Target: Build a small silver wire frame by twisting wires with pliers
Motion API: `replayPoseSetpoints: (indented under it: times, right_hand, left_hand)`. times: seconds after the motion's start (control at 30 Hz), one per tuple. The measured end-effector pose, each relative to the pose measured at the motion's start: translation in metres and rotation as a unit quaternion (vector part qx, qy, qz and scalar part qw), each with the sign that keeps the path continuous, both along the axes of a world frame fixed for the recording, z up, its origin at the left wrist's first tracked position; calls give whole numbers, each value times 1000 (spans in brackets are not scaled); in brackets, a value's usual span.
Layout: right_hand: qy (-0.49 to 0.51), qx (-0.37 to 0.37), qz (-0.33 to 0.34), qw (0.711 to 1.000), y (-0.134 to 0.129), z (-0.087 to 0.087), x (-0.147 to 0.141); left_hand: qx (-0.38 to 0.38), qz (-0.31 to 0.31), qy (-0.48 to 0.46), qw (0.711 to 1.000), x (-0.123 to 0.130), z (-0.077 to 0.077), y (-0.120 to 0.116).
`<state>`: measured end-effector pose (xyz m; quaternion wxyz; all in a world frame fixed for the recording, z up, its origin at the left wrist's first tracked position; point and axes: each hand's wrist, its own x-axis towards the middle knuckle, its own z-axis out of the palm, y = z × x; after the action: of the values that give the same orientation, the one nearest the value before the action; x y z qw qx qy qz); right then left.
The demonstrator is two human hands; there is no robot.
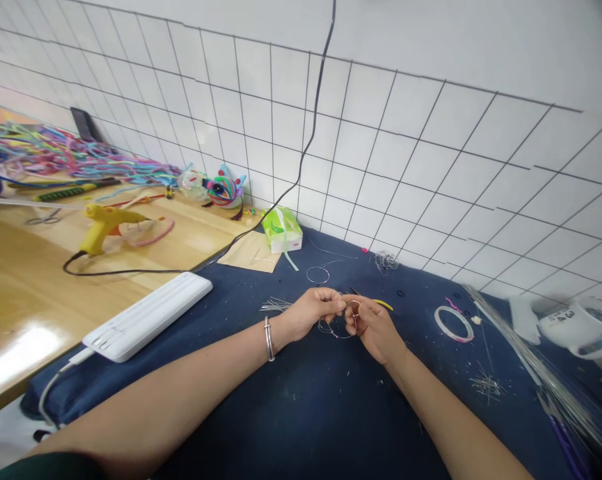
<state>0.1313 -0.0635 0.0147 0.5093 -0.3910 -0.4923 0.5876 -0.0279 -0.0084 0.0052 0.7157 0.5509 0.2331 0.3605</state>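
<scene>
Close together over the dark blue cloth [291,400], both hands pinch thin wire [353,308] bent into a small loop. My left hand [317,312], with a silver bangle [269,340] at its wrist, has thumb and forefinger pressed on the wire's left side. On the other side my right hand [377,327] grips the loop between thumb and fingers. Below the fingers hangs more curled wire [328,328] with a small pink spot. Behind the right hand shows a yellow-handled tool [383,305], mostly hidden. A wire ring [318,275] lies just beyond the hands.
White power strip [151,317] and yellow glue gun [101,227] are at left. A tissue pack [283,230] stands by the gridded wall. To the right lie a white tape ring [453,324], long wires [531,360], purple-handled pliers [563,433] and a white mug [581,330].
</scene>
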Motion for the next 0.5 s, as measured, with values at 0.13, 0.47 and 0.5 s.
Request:
replayPoseSetpoints:
  times: [0.13, 0.47, 0.5]
  right_hand:
    - [28, -13, 13, 999, 1, -4, 1]
    - [82, -7, 52, 995, 3, -8, 5]
    - [82, -6, 53, 995, 3, -8, 5]
  left_hand:
    - [20, 14, 9, 1000, 1, 1, -2]
    - [39, 18, 23, 999, 1, 3, -5]
    - [40, 20, 26, 999, 1, 3, -5]
